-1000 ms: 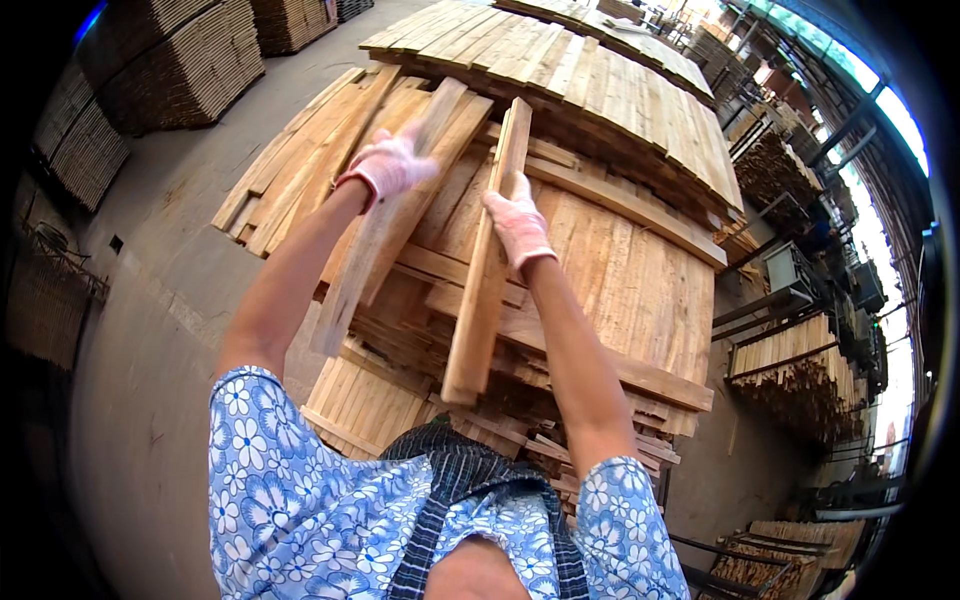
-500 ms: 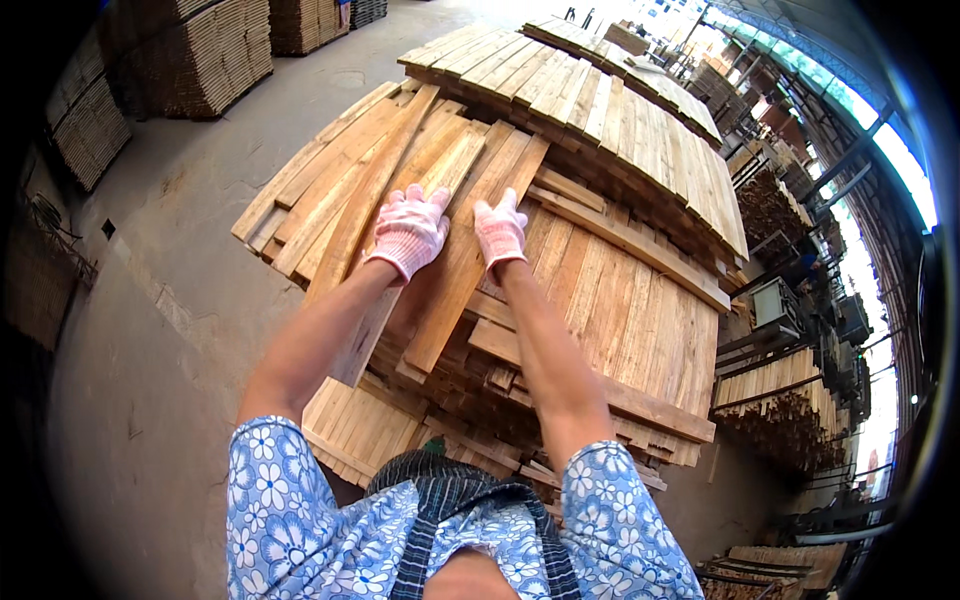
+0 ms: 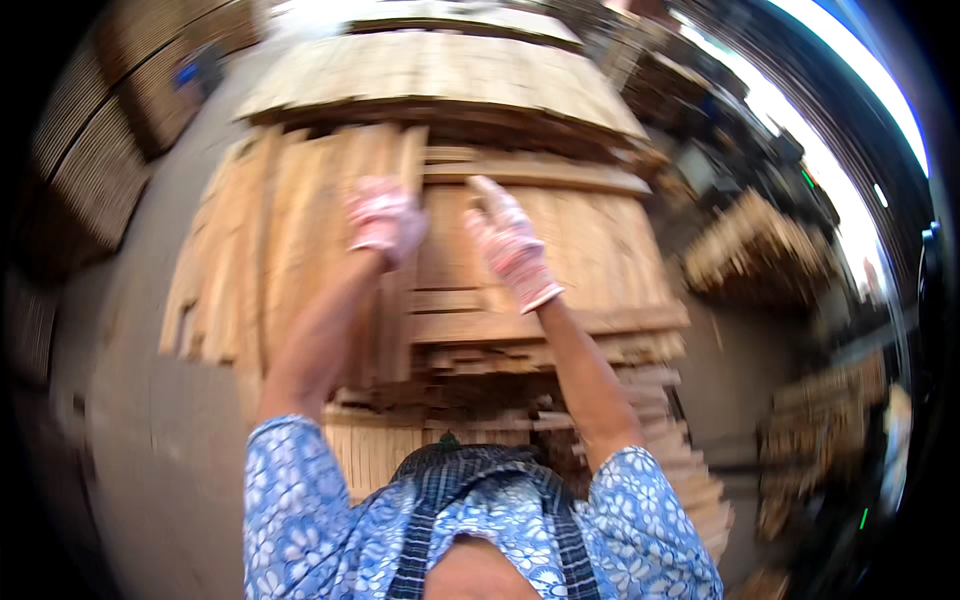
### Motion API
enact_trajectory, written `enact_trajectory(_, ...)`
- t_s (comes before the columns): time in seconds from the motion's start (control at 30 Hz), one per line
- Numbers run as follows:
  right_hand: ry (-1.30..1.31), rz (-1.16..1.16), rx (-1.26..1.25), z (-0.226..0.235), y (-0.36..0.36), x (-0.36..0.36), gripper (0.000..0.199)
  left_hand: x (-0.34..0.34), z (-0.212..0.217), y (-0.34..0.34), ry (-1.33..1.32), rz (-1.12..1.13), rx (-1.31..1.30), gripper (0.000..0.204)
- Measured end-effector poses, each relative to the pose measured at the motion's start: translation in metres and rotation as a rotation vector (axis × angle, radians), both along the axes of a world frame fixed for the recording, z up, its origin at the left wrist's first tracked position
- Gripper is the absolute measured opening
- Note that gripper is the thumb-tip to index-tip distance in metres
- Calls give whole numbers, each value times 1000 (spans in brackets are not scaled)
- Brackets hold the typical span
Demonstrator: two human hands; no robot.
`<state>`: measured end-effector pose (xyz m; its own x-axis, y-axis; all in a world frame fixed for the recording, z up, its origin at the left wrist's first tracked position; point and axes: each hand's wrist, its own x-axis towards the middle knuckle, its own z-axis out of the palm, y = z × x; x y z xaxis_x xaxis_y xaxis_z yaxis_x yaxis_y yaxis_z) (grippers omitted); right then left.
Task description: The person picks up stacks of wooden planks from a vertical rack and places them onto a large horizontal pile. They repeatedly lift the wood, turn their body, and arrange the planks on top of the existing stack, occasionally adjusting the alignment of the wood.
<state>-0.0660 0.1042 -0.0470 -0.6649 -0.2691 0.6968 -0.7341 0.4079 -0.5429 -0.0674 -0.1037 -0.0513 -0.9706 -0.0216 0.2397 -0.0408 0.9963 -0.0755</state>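
My left hand (image 3: 386, 222), in a pink-and-white knit glove, is over the long wooden planks (image 3: 300, 200) on the left part of a stack. Motion smears its fingers, so their grip is unclear. Beside it a plank (image 3: 400, 320) lies lengthwise at the right edge of that group. My right hand (image 3: 508, 245), gloved alike, is apart from the left with fingers stretched out, holding nothing. Below it spreads a layer of side-by-side boards (image 3: 590, 235). Crosswise strips lie along that layer's far edge (image 3: 560, 174) and near edge (image 3: 590, 321).
Another board stack (image 3: 450, 75) stands just beyond. Short wood pieces (image 3: 670, 430) jut out at the near right. Tall timber piles (image 3: 100, 190) line the left side, across a concrete floor (image 3: 190, 430). More wood bundles (image 3: 760, 250) and dark equipment are on the right.
The view has turned, so the stack now looks straighter and farther left. My right hand has moved off the plank to the right, its fingers straightened. My left hand remains over the planks.
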Motion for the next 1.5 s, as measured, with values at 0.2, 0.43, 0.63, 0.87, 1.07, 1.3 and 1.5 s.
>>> enact_trajectory(0.2, -87, -245, -18, 29, 123, 130, 41, -18, -19, -107, -111, 48, -77, 63)
enact_trajectory(0.43, -338, -1009, -39, -68, 342, 262, 41, -51, 35, -85, -223, 121, 168, 75)
enact_trajectory(0.63, -1358, -1444, -715, -299, 436, 395, 50, 98, 85, 137, 14, -834, 623, 46)
enact_trajectory(0.87, -1695, -1020, -481, -400, 365, 414, 55, 170, -26, 341, -907, -1055, 741, 36)
enact_trajectory(1.07, -1655, -876, -504, -420, 347, 353, 49, 186, -235, 463, -1398, -1045, 306, 50)
enact_trajectory(1.3, -1666, -959, -615, -445, 383, 334, 44, 185, -461, 555, -1529, -452, 514, 64)
enact_trajectory(1.5, -1474, -939, -620, -557, 428, 310, 51, 143, -669, 604, -1212, -501, 17, 100)
